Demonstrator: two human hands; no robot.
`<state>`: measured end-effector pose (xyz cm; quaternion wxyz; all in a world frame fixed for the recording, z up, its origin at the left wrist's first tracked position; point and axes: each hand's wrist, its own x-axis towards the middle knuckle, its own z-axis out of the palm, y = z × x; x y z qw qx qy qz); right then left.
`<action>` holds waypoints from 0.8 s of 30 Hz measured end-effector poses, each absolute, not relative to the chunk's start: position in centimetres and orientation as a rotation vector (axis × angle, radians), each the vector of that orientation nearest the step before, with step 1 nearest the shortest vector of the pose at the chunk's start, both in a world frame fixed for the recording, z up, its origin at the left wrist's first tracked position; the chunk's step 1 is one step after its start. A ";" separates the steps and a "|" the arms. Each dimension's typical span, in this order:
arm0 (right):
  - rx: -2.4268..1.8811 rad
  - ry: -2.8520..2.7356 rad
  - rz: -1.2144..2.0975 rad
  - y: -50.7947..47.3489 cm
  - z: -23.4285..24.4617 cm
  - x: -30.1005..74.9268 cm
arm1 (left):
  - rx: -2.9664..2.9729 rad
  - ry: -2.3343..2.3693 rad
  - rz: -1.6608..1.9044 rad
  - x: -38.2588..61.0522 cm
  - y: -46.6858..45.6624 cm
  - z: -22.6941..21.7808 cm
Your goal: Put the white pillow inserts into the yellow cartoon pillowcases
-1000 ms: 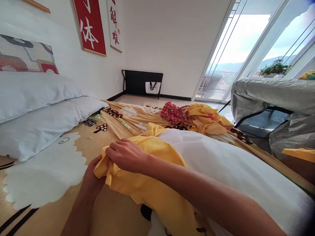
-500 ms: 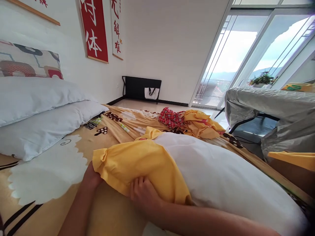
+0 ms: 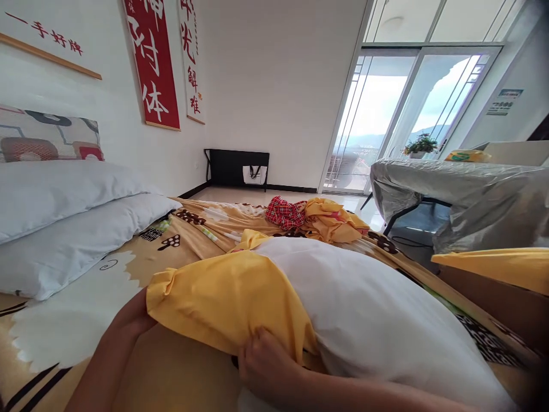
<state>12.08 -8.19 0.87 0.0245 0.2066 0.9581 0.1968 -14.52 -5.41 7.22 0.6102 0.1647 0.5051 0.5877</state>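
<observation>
A yellow pillowcase (image 3: 214, 297) covers the left end of a plump white pillow (image 3: 364, 303) lying on the bed. My left hand (image 3: 139, 312) grips the pillowcase near its far left corner, its fingers partly hidden behind the cloth. Closed on the lower edge of the same pillowcase is my right hand (image 3: 268, 357), knuckles up, beside where the yellow fabric meets the white pillow. The pillow's right half is bare, and my right forearm passes in front of its lower side.
Two stacked white pillows (image 3: 77, 240) and a patterned cushion (image 3: 47, 137) are at left. Crumpled yellow cloth (image 3: 332, 220) and red plaid cloth (image 3: 285, 213) lie at the bed's far side. A table under silvery plastic (image 3: 463, 177) stands right, near a cardboard box with yellow cloth (image 3: 497, 266).
My left hand has drawn the pillowcase corner leftward. My right hand has shifted slightly right and down along its edge. The camera view has tilted up and turned a little right.
</observation>
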 end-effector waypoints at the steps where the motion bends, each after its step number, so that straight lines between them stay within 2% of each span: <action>1: 0.620 2.950 0.595 -8.4 0.7 12.4 | 0.364 1.159 1.331 -14.7 -5.6 7.3; 7: 0.574 2.862 0.629 -9.6 -1.8 13.4 | 0.371 1.082 1.348 -14.4 -5.9 7.7; 11: 0.624 2.950 0.615 -9.7 0.0 13.7 | 0.397 1.049 1.418 -14.5 -6.1 7.3; 15: 0.867 3.219 0.149 -8.3 5.7 16.6 | 0.418 1.163 1.387 -16.3 -6.7 6.1; 17: 1.367 3.242 -0.076 -7.3 8.1 18.8 | 0.458 1.182 1.350 -17.2 -6.7 5.6; 19: 1.917 3.035 -0.328 -6.4 9.4 20.9 | 0.475 1.149 1.327 -17.8 -6.5 5.3; 20: 2.045 2.911 -0.481 -6.2 9.6 21.7 | 0.478 1.125 1.333 -17.9 -6.3 5.2; 24: 1.757 2.799 -0.946 -7.0 9.2 22.6 | 0.528 1.213 1.296 -17.5 -5.8 4.9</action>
